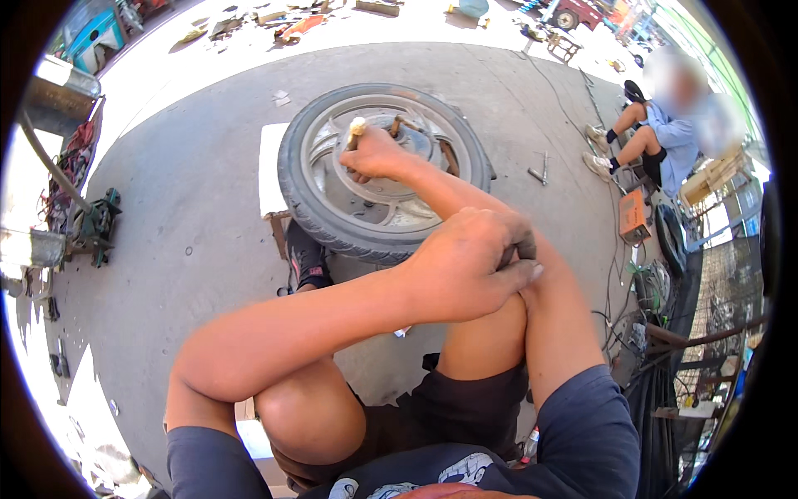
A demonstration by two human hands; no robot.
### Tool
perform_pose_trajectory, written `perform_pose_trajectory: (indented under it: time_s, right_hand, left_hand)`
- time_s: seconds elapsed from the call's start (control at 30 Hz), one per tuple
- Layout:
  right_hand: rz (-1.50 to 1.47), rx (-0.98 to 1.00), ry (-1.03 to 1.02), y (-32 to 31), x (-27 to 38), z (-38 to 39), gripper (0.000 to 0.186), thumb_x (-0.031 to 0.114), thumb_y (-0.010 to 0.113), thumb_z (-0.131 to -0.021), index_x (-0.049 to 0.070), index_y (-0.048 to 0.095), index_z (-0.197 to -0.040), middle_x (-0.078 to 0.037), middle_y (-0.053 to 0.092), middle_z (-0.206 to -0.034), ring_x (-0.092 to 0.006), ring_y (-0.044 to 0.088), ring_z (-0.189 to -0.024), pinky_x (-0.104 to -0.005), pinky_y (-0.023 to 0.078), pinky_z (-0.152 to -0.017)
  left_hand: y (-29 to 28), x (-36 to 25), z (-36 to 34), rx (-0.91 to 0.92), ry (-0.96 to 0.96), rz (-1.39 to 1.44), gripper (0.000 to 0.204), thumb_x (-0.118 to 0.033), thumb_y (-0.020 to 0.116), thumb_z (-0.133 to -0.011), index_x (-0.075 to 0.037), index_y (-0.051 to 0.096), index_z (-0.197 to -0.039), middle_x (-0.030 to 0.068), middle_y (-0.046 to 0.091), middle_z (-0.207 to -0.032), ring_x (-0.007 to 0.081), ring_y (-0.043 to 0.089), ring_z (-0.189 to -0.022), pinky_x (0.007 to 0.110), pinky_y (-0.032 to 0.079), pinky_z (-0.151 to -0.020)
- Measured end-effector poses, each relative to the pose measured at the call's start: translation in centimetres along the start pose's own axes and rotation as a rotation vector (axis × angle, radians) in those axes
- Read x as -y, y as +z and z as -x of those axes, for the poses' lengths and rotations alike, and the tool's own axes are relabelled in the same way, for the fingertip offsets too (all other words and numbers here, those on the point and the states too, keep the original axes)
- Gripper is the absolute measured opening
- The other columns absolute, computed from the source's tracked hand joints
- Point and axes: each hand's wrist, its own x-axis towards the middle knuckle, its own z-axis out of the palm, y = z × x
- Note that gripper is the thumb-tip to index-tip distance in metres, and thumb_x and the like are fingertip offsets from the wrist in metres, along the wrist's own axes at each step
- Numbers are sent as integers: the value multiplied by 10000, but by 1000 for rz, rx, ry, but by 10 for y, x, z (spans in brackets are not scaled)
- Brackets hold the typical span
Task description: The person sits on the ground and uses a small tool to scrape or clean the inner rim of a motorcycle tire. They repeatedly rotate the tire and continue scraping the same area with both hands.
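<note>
A motorcycle wheel (297,195) with a black tyre and grey spoked rim lies flat in front of me, on a low support with a white top (271,162). My right hand (376,155) is over its hub area, closed around a short thing with a pale, yellowish tip (357,126); its kind I cannot make out. Rusty brown curved pieces (450,156) show at the hub beside it. My left hand (475,264) crosses over to my right forearm, its fingers curled and fingertips against the skin, with nothing visible in them.
Small metal tools (539,171) lie on the concrete floor right of the wheel. Farther right a person (675,137) sits near an orange box (634,218) and loose cables (613,279). Machinery (96,224) stands at left. Scattered parts (299,27) lie at the back.
</note>
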Motion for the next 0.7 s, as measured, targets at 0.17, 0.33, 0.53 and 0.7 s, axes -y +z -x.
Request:
perform_pose_trajectory:
  time_s: [0.17, 0.33, 0.53, 0.7]
  right_hand:
    - [77, -25, 26, 0, 12, 3, 258, 167, 661, -840, -91, 675, -843, -147, 700, -674, -203, 709, -576, -314, 587, -533]
    - [55, -21, 73, 1, 0, -7, 298, 253, 676, -834, -35, 692, -912, -166, 726, -767, -241, 727, -659, -357, 590, -608]
    - [108, -29, -9, 17, -12, -11, 329, 303, 653, -841, -1, 698, -959, -185, 729, -862, -283, 723, -788, -386, 580, -710]
    - [185, -230, -327, 19, -35, -21, 358, 345, 635, -847, 27, 704, -997, -201, 732, -941, -319, 720, -895, -410, 572, -795]
  left_hand:
    - [-2, -2, 1, 34, -48, -42, 130, -105, 702, -910, 20, 667, -915, -26, 441, -573, 44, 392, -538, 256, 329, -505]
    - [-3, -4, -1, 12, -111, -18, 122, -107, 697, -923, 11, 666, -926, -59, 427, -594, 31, 367, -551, 237, 317, -511]
    - [-39, 33, -8, -315, -46, -236, 114, -81, 690, -923, 28, 659, -930, -60, 512, -646, 24, 437, -587, 233, 357, -534]
    - [-83, 66, -29, -638, -115, -508, 184, -117, 712, -899, 37, 670, -991, 26, 589, -652, 71, 515, -596, 274, 423, -562]
